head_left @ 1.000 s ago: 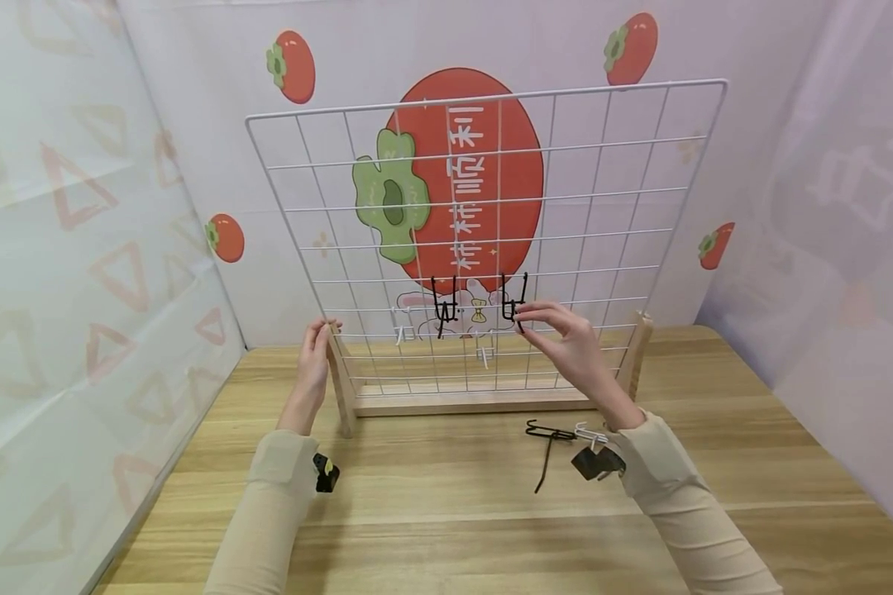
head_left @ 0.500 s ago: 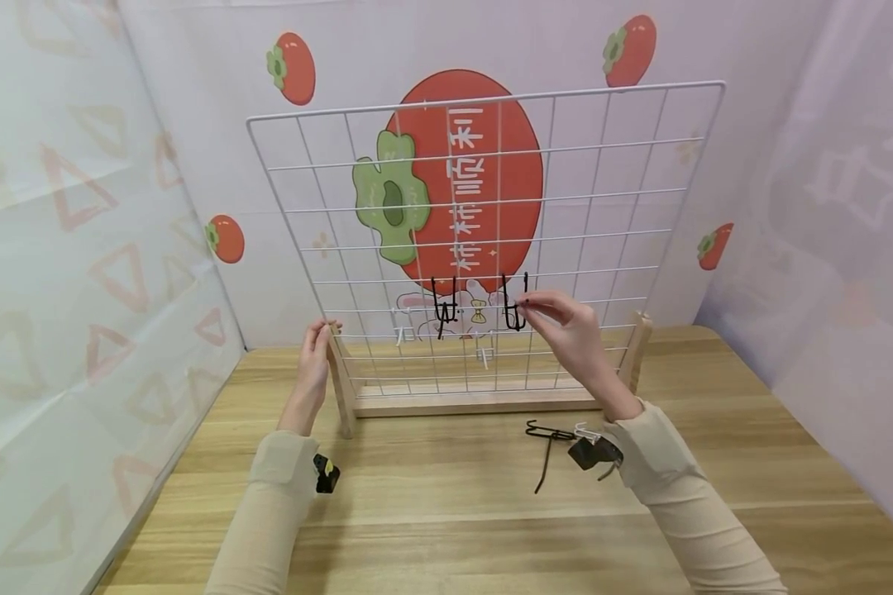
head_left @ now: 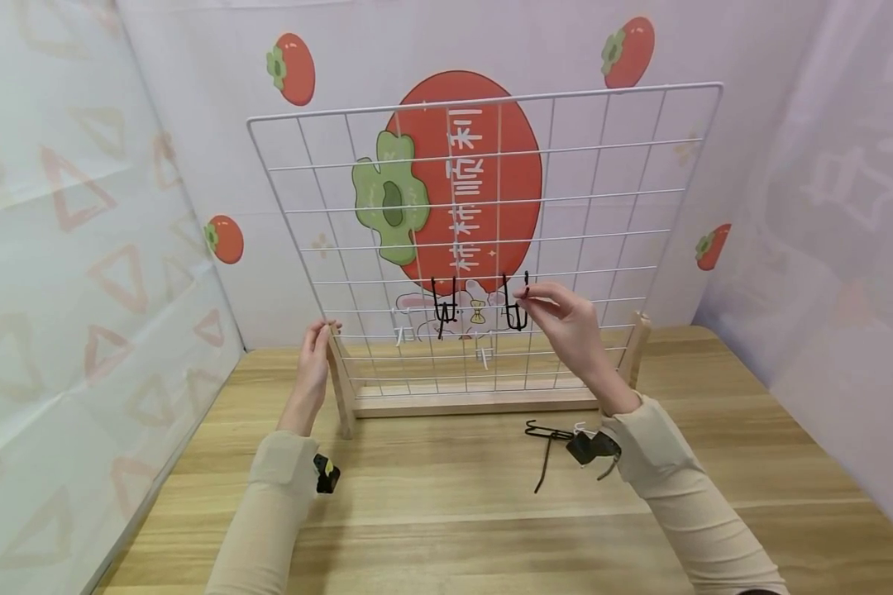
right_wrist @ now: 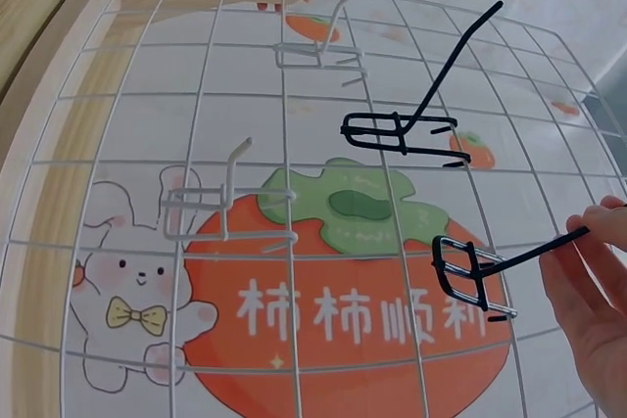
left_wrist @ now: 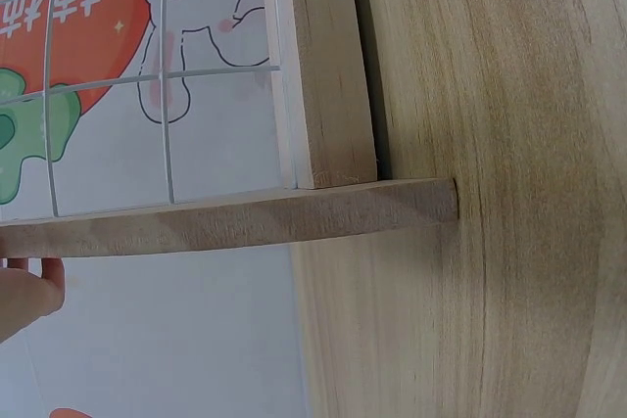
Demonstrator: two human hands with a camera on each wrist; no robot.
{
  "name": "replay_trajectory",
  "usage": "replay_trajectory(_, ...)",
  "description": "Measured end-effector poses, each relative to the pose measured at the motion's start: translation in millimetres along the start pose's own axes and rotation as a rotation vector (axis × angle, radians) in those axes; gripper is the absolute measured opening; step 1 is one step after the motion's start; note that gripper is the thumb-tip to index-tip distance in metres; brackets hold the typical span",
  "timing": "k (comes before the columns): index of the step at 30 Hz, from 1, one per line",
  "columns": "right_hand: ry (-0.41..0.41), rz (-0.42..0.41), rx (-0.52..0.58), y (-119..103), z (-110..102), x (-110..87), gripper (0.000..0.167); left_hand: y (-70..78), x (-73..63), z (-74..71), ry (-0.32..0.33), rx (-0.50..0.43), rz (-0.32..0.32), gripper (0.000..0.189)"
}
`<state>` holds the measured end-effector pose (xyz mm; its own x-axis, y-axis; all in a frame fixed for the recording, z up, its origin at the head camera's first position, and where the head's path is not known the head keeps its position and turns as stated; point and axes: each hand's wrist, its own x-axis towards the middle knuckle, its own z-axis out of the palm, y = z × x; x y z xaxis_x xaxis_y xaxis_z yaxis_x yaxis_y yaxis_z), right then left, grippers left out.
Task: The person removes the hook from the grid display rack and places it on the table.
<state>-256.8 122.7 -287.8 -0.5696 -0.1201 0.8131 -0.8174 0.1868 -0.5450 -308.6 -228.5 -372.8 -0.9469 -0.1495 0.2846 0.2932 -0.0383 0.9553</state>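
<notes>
The right hand (head_left: 568,326), pinching the right black hook (right_wrist: 480,270) on the grid (head_left: 484,102) by its prong (right_wrist: 534,252), has risen slightly, tilting it upward, so seating seems unfinished, while the left hand (head_left: 314,364) grips the post (head_left: 339,380).

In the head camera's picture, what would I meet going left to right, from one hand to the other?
Left hand, first white hook, first black hook, second white hook, second black hook, right hand.
</notes>
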Motion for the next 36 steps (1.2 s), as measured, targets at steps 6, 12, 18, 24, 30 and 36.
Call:
replay_trajectory(6,-0.011,-0.015,0.013,0.8,0.1,3.0,0.017,3.5,-1.2,1.4,-0.001,-0.001,-0.002,0.018)
replay_trajectory(12,0.000,-0.031,0.023,-0.2,-1.6,7.8,0.016,1.5,1.1,1.7,0.008,0.006,0.007,0.023)
replay_trajectory(18,0.008,-0.040,0.016,-3.0,-3.9,10.8,0.016,0.4,0.9,2.2,0.010,-0.003,0.006,0.019)
replay_trajectory(24,0.008,-0.043,0.011,-5.5,-4.5,13.3,0.014,-0.4,0.8,1.8,0.010,-0.005,-0.002,0.017)
replay_trajectory(30,0.007,-0.042,0.011,-7.6,-6.8,11.8,0.017,0.0,2.2,0.9,0.001,-0.006,0.009,0.019)
replay_trajectory(36,0.001,-0.072,0.018,-9.8,-8.2,8.8,0.017,-0.8,2.4,0.4,0.005,-0.003,0.010,0.014)
